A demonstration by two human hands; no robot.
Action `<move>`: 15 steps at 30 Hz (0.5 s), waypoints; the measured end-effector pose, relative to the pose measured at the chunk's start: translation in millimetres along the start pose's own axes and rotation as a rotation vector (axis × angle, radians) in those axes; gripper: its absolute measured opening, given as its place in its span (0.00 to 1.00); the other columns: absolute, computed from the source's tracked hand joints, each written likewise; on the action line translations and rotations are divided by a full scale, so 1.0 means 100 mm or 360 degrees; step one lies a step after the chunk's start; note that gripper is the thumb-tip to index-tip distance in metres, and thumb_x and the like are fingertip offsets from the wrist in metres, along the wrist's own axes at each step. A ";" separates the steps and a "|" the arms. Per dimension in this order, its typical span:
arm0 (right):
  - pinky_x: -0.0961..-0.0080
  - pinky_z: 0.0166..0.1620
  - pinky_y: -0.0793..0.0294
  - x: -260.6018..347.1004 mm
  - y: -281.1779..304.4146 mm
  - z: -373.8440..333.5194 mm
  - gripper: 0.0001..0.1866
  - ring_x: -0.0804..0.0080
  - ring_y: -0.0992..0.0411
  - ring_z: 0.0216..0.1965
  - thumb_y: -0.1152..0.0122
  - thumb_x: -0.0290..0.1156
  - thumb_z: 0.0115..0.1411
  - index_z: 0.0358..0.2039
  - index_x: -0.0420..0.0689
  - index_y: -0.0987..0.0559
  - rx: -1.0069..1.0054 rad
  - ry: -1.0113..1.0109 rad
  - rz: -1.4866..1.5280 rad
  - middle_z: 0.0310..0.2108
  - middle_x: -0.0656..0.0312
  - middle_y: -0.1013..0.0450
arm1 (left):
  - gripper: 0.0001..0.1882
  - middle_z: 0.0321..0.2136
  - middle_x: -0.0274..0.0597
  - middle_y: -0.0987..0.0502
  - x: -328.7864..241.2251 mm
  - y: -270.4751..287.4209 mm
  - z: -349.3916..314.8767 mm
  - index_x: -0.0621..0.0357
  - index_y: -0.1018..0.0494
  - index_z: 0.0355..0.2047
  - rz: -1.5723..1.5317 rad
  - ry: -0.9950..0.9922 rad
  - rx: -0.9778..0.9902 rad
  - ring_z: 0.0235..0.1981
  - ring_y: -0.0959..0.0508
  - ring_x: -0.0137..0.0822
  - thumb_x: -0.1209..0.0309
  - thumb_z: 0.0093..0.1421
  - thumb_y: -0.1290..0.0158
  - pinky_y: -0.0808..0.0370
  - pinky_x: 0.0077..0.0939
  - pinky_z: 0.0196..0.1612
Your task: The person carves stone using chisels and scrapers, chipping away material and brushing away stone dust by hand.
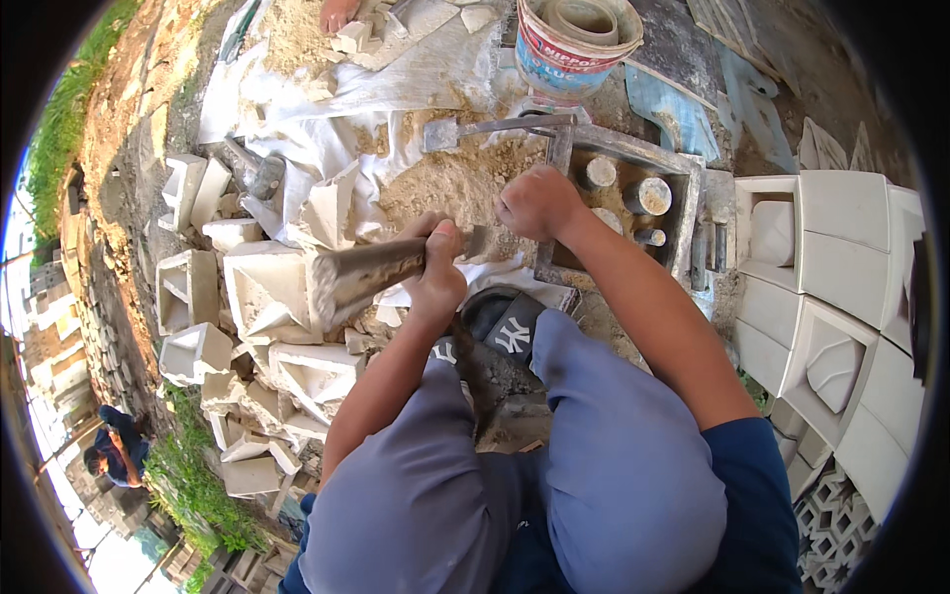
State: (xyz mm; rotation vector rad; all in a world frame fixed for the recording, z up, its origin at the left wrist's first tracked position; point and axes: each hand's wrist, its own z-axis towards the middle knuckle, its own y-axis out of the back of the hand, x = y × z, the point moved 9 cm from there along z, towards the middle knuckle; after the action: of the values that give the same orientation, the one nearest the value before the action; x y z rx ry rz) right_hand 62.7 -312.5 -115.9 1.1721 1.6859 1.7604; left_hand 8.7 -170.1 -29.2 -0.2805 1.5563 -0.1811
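My left hand (436, 265) is shut around a thick grey metal bar (361, 277) that sticks out to the left, its blunt end over broken white blocks. My right hand (537, 202) rests closed on the left rim of a rectangular metal mould (687, 188) filled with sandy mix and holding round cylinders. It lies over a mound of sandy mix (450, 178). I cannot tell what the right hand grips. A trowel (475, 130) lies on the sand just beyond the mould's corner. My knees in grey trousers fill the lower middle.
A pile of broken white cast blocks (267, 297) lies at left on white sheeting. Stacked whole white blocks (831, 287) stand at right. A paint bucket (574, 45) sits at top. A dark sandal (510, 322) lies below the hands. Another person crouches far lower left (114, 445).
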 end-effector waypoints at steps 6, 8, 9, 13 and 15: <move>0.57 0.49 0.30 0.05 0.10 0.01 0.18 0.56 0.21 0.28 0.48 0.41 0.60 0.17 0.50 0.18 -0.0102 -0.0041 0.0064 0.20 0.53 0.22 | 0.12 0.15 0.30 0.39 0.07 -0.02 -0.01 0.63 0.33 0.21 0.0711 -0.0120 0.0097 0.18 0.42 0.23 0.73 0.63 0.54 0.43 0.25 0.23; 0.57 0.53 0.33 0.00 0.12 0.01 0.18 0.56 0.21 0.27 0.48 0.41 0.60 0.17 0.49 0.18 -0.0128 -0.0035 0.0084 0.19 0.53 0.23 | 0.13 0.15 0.29 0.42 0.09 -0.02 -0.03 0.62 0.36 0.20 0.0369 -0.0063 0.0072 0.18 0.44 0.23 0.73 0.62 0.55 0.44 0.26 0.24; 0.56 0.54 0.33 0.01 0.15 -0.01 0.19 0.55 0.23 0.25 0.48 0.40 0.60 0.15 0.47 0.20 -0.0175 -0.0014 0.0028 0.18 0.53 0.24 | 0.14 0.15 0.29 0.43 -0.13 -0.15 -0.05 0.61 0.37 0.19 0.0290 -0.0156 0.0094 0.18 0.45 0.23 0.73 0.63 0.55 0.44 0.26 0.24; 0.56 0.60 0.35 0.00 0.29 -0.08 0.19 0.54 0.24 0.25 0.47 0.38 0.60 0.14 0.45 0.21 -0.0398 -0.0050 0.0071 0.16 0.52 0.26 | 0.15 0.16 0.35 0.30 -0.09 -0.15 -0.05 0.65 0.28 0.22 0.0301 -0.0211 0.0168 0.18 0.33 0.26 0.68 0.62 0.51 0.36 0.24 0.24; 0.56 0.62 0.37 0.05 0.26 -0.03 0.19 0.54 0.24 0.25 0.47 0.37 0.60 0.14 0.45 0.21 -0.0385 -0.0057 0.0046 0.17 0.51 0.25 | 0.15 0.16 0.36 0.30 0.16 -0.04 -0.01 0.66 0.28 0.22 0.0565 -0.0210 0.0170 0.18 0.33 0.27 0.68 0.63 0.52 0.36 0.25 0.24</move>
State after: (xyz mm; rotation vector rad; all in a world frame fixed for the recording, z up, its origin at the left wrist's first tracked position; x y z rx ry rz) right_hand 64.0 -314.5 -89.6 1.1161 1.3960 1.8872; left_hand 8.5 -178.6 -43.6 0.0691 1.4344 0.0327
